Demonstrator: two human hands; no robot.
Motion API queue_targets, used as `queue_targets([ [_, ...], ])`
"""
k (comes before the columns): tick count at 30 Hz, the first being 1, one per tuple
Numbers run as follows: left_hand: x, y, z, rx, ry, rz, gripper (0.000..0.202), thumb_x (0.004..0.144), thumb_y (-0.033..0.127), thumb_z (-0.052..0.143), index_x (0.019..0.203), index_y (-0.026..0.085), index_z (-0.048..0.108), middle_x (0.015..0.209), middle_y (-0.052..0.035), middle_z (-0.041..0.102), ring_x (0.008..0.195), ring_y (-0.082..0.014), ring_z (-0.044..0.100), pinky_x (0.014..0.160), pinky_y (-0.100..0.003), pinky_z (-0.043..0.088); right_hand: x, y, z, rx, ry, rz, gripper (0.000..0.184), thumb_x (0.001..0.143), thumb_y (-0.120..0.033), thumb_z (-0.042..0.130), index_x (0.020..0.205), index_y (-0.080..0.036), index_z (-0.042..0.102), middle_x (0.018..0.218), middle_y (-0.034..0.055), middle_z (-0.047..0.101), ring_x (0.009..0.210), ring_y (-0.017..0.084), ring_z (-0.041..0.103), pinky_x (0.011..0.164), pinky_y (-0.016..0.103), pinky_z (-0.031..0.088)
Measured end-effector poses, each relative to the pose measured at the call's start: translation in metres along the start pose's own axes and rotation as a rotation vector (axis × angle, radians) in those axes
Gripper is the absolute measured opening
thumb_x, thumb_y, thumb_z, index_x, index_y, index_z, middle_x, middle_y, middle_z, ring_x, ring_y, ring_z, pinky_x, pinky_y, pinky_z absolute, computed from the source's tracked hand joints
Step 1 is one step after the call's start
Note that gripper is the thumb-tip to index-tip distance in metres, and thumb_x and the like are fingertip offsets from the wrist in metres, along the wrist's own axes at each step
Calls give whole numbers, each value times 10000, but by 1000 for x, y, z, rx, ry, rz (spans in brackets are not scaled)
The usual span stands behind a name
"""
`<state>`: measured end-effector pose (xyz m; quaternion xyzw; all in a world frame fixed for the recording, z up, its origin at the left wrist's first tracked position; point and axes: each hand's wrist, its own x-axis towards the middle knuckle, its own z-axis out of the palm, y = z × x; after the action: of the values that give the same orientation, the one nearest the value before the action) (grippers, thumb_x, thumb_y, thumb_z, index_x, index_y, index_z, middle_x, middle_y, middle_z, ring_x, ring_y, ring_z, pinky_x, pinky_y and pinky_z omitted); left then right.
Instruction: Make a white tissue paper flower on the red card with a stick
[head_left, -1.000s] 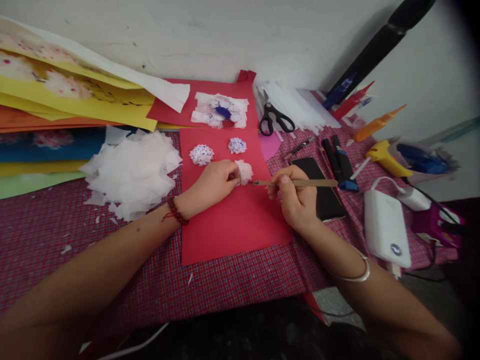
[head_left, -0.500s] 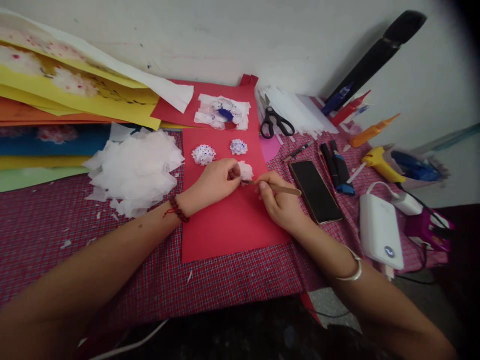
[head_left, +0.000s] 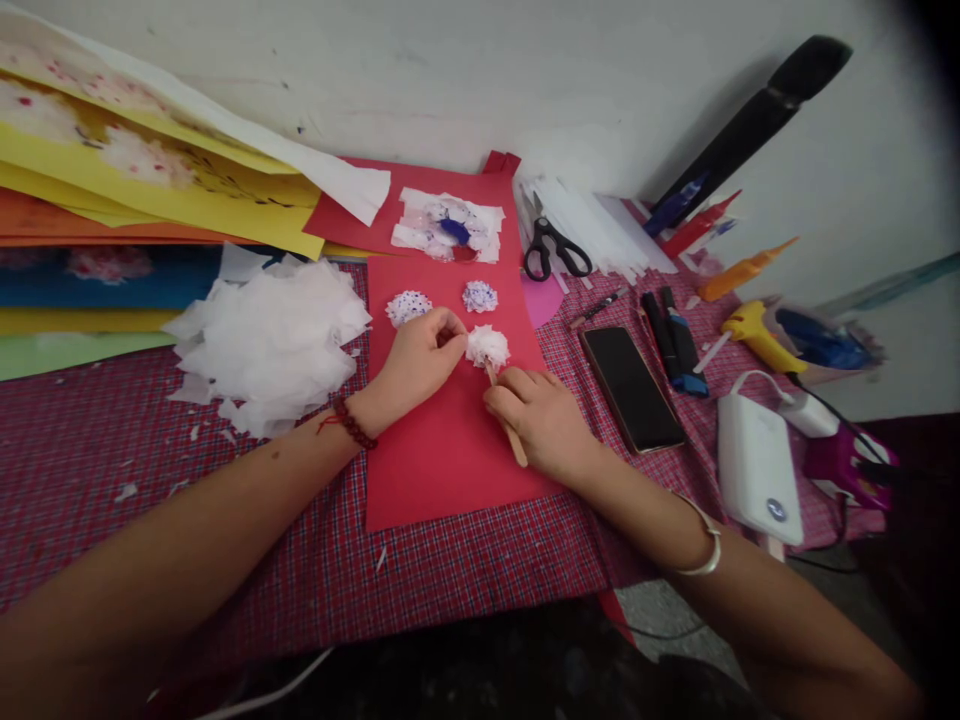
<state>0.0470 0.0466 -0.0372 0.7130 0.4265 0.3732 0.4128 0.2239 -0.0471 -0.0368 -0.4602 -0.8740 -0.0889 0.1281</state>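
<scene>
My left hand [head_left: 420, 355] pinches the left edge of a white tissue flower [head_left: 487, 346] that rests on a red paper sheet [head_left: 450, 450]. My right hand [head_left: 540, 415] is closed round a thin wooden stick [head_left: 512, 438] whose tip touches the flower's lower edge. Two dotted tissue flowers, one at the left [head_left: 409, 306] and one at the right [head_left: 479, 295], lie on the same sheet just beyond my hands.
A heap of white tissue pieces [head_left: 270, 335] lies left of the red sheet, with stacked coloured paper [head_left: 150, 210] behind. Scissors [head_left: 551, 250], a phone [head_left: 632, 385], markers [head_left: 671, 330], a yellow glue gun [head_left: 757, 335] and a white power bank [head_left: 757, 455] are at the right.
My right hand swung the stick from pointing sideways to pointing up at the flower from below. The left hand shifted its pinch slightly up and left on the flower.
</scene>
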Motion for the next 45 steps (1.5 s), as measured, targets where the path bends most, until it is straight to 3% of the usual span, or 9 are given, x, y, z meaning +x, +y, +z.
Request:
queue_targets([
  [6,0,-1,-1,-14,-2,-6,105,789,80,528,735,169,543,687,33,542,649,-101,491,625,-247,384,-5,3,-8,307,136,105,199,987,-218,402,952,-188,595,874,70,629,747,170,569,671,324,455],
  [11,0,2,-1,-48,-11,-55,118,793,66,530,736,167,548,660,40,536,612,-91,479,589,-233,368,-10,7,-9,870,453,497,198,1004,-281,402,890,-216,550,731,-8,587,569,101,543,542,253,441],
  [16,3,9,-1,-249,-6,-153,129,845,82,538,744,160,533,638,37,547,566,-78,505,559,-218,391,-7,11,-2,939,368,501,217,987,-314,445,843,-209,568,699,-12,576,592,109,553,563,259,447],
  [22,0,46,-83,-424,104,-107,162,903,99,520,753,159,507,658,21,586,530,-72,544,529,-202,423,-12,13,-1,846,341,580,235,965,-346,483,823,-192,588,681,11,617,581,122,575,559,267,461],
  [29,-85,40,-182,242,71,-146,54,817,137,620,764,149,615,668,8,619,599,-93,562,569,-215,413,-5,16,-3,905,371,708,245,912,-412,547,818,-194,608,637,19,634,514,137,608,509,274,490],
  [33,-135,11,-177,783,-136,97,93,873,217,573,860,176,655,899,-57,667,856,-186,609,786,-327,475,-5,16,-1,989,397,764,261,884,-459,580,816,-208,607,642,16,625,519,159,620,529,319,509],
  [36,-153,-2,-169,1018,-42,197,137,918,228,521,901,193,653,941,-79,654,922,-223,584,862,-380,461,-5,16,-2,965,390,780,283,865,-507,602,804,-231,617,636,42,633,517,181,620,539,361,509],
  [40,-150,-2,-171,910,200,114,169,916,171,479,978,201,634,922,-61,624,929,-207,577,865,-354,467,-4,16,-4,975,397,798,333,799,-594,649,763,-264,625,616,68,627,510,212,618,566,420,530],
  [45,-136,3,-186,752,-10,76,385,776,24,438,1051,199,643,985,-56,590,982,-191,564,891,-331,462,-5,18,-2,948,396,797,386,769,-652,642,760,-267,628,622,84,636,545,244,645,529,420,499],
])
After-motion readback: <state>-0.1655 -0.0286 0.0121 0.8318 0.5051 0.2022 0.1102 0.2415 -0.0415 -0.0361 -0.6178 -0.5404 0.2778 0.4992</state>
